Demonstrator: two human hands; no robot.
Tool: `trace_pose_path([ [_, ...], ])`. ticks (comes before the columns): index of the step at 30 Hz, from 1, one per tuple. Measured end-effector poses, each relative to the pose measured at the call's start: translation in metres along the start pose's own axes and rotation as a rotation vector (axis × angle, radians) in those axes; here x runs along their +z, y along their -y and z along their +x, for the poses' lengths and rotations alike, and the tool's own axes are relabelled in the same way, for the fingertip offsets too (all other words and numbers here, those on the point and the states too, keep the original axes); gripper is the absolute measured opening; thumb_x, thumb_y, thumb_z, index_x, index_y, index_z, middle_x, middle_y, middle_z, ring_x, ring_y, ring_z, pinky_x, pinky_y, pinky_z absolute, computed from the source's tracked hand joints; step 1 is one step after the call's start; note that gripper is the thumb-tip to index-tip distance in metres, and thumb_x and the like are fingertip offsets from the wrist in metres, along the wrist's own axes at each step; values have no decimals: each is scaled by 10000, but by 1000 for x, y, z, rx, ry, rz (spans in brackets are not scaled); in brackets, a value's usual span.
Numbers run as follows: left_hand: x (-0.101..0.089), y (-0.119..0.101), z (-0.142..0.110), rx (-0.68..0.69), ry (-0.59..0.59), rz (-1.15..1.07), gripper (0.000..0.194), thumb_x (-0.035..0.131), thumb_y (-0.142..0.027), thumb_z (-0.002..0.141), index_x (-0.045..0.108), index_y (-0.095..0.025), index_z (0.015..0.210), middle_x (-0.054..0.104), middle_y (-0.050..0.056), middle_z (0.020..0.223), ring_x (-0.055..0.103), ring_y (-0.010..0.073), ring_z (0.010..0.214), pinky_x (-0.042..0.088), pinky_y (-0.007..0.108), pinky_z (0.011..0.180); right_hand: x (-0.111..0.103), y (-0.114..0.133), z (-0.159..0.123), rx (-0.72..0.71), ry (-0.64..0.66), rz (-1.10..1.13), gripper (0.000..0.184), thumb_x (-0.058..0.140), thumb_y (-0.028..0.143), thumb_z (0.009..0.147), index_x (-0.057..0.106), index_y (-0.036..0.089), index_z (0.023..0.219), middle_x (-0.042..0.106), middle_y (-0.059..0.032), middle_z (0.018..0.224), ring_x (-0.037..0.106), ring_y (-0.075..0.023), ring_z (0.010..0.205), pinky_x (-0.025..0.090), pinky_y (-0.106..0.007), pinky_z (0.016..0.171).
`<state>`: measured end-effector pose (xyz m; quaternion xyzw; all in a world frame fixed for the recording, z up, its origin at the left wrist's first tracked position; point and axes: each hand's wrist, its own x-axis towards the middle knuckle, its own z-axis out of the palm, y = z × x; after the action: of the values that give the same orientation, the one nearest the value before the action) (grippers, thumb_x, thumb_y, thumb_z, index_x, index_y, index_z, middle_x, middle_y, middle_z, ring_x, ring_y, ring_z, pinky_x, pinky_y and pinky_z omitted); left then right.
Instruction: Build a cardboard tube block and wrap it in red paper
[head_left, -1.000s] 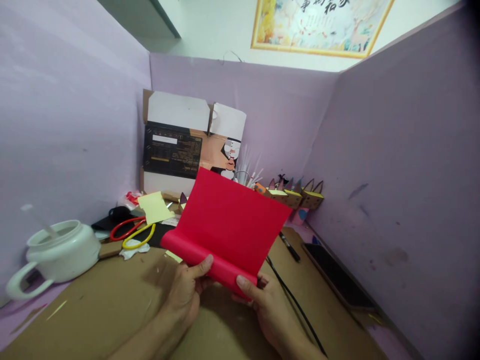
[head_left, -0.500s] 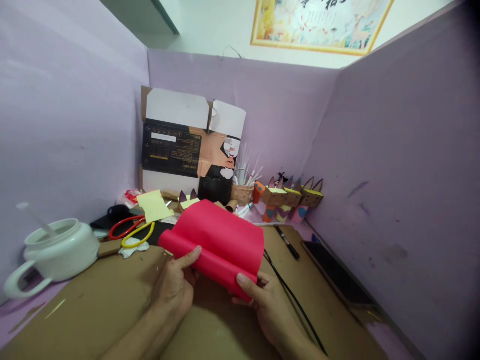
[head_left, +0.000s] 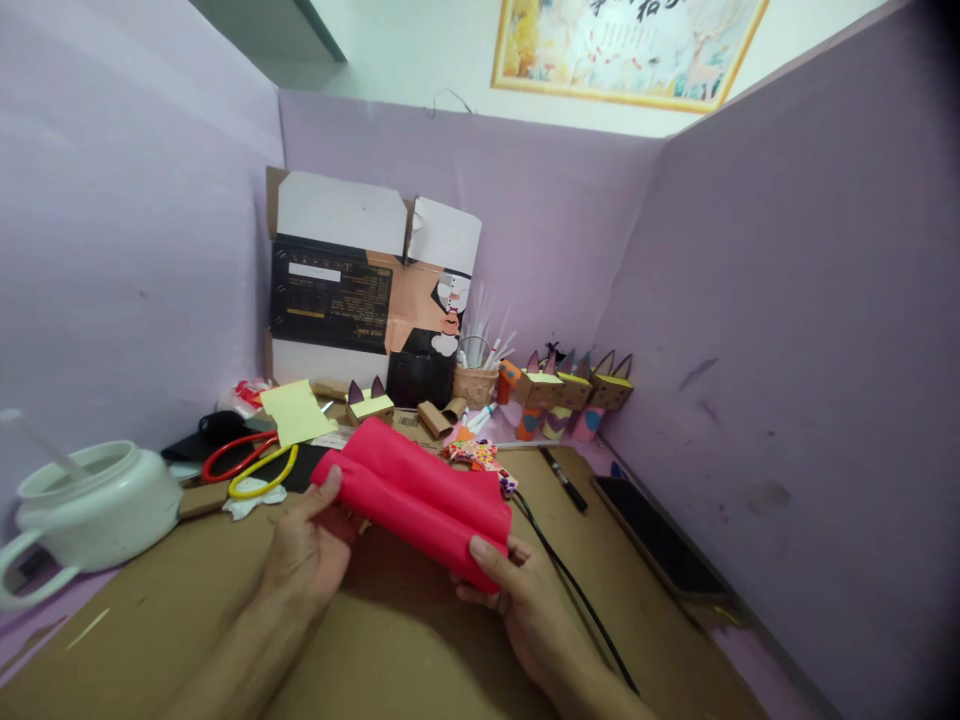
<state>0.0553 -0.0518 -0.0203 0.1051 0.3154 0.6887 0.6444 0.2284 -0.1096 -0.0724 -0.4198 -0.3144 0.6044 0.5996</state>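
A sheet of red paper (head_left: 420,490), curled along its near edge, is held above the cardboard-covered desk between both hands. My left hand (head_left: 311,545) grips its left end, thumb on top and fingers underneath. At the right end my right hand (head_left: 510,585) pinches the rolled edge, with the thumb over it and the fingers partly hidden beneath. Just behind the paper lies a colourful patterned glue-gun-like object (head_left: 480,460), partly covered, with a black cord (head_left: 570,575) running from that area toward the front right.
On the left stand a white pot (head_left: 105,510) and scissors (head_left: 259,470) with red and yellow handles. A black pen (head_left: 564,480) and a dark phone-like slab (head_left: 660,540) lie right. Cardboard cat figures (head_left: 574,395), a basket of pens (head_left: 476,385) and a flattened box (head_left: 330,290) line the back.
The red paper's far part has curled down and toward me, uncovering the patterned object behind it. My left hand has shifted left to the paper's end; my right hand keeps its grip.
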Motion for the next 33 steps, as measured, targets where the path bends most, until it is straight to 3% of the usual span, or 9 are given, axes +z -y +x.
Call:
trace_pose_path([
  [4, -3, 14, -11, -124, 170, 63, 318, 524, -34, 775, 634, -154, 1048, 714, 71, 807, 686, 221, 761, 572, 396, 776, 2, 1, -2, 30, 42, -9, 460, 802, 413, 579, 670, 64, 848, 667, -69, 661, 626, -135, 552, 554, -236, 521],
  [8, -2, 16, -9, -97, 23, 33, 360, 521, 25, 737, 639, -153, 1027, 705, 38, 757, 674, 183, 701, 558, 387, 816, 6, -2, -3, 92, 60, -25, 501, 781, 423, 604, 651, 64, 928, 661, -61, 671, 616, -120, 484, 538, -213, 449],
  [12, 0, -7, 8, 18, -116, -19, 304, 516, 30, 740, 658, -170, 920, 686, 4, 696, 655, 147, 670, 548, 341, 829, 7, -5, -4, 126, 78, -42, 496, 757, 450, 627, 648, 59, 913, 658, -68, 702, 614, -112, 479, 532, -200, 436],
  [16, -8, -18, 18, 24, 75, -36, 220, 455, -78, 828, 654, -148, 889, 684, 51, 742, 655, 174, 701, 567, 337, 728, 4, -3, -1, 12, 24, -82, 484, 755, 466, 624, 653, 58, 864, 652, -67, 655, 613, -126, 515, 555, -238, 508],
  [19, -17, 0, 11, -208, 227, 87, 165, 496, -90, 814, 642, -135, 878, 681, 83, 768, 659, 215, 711, 564, 409, 697, 2, -1, 1, -117, -34, -150, 464, 742, 481, 633, 663, 73, 840, 658, -73, 676, 630, -161, 577, 569, -287, 564],
  [22, -21, 29, -5, -394, 274, 209, 156, 592, -45, 752, 629, -124, 882, 690, 87, 799, 662, 223, 737, 548, 435, 762, 4, -3, 1, -144, -61, -260, 486, 735, 513, 616, 684, 67, 801, 658, -80, 657, 625, -179, 574, 560, -302, 557],
  [26, -19, 48, -16, -307, 262, 257, 218, 607, -10, 732, 622, -106, 927, 704, 92, 848, 669, 215, 760, 555, 392, 786, 7, -9, 1, -130, -51, -346, 499, 726, 545, 590, 698, 64, 720, 643, -63, 583, 590, -165, 519, 518, -275, 519],
  [30, -17, 44, -14, -300, 235, 269, 199, 590, -14, 749, 620, -97, 927, 711, 106, 836, 676, 233, 798, 564, 388, 781, 11, -7, 0, -175, -12, -317, 487, 779, 451, 525, 713, 70, 822, 693, -74, 689, 619, -187, 612, 505, -265, 586],
  [33, -18, 44, -13, -301, 222, 273, 174, 584, -13, 759, 607, -100, 908, 712, 101, 821, 680, 227, 791, 568, 383, 780, 12, -5, -2, -182, -41, -386, 390, 754, 382, 560, 712, 65, 784, 681, -66, 647, 598, -172, 568, 478, -247, 544],
])
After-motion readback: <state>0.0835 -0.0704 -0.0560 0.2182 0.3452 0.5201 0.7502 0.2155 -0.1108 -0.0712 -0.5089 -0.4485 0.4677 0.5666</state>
